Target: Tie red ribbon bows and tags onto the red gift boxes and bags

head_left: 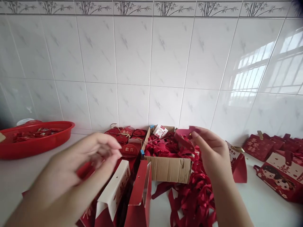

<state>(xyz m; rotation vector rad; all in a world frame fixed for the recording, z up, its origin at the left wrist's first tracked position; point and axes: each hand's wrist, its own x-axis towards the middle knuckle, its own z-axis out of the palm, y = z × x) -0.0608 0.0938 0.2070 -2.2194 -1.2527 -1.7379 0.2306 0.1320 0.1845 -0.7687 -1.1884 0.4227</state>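
Observation:
My right hand (211, 151) is raised over the right side of a cardboard box and pinches a dark red ribbon (185, 138) between thumb and fingers. The ribbon curls down to the left toward the box. My left hand (87, 167), somewhat blurred, hovers in front of the red gift boxes. Its fingers are loosely curved, the thumb and index tips slightly apart, and I see nothing between them. Below it stand a gift box with a cream top flap (117, 186) and a red gift box (138, 192), both with punched holes in their tops.
The cardboard box (168, 168) holds tangled red ribbons and a white printed card (160, 131). More ribbons (196, 195) spill onto the white counter (159, 209). Filled gift boxes (279, 176) stand right. A red plastic basket (59, 138) with small packets sits left. A tiled wall (132, 53) rises behind.

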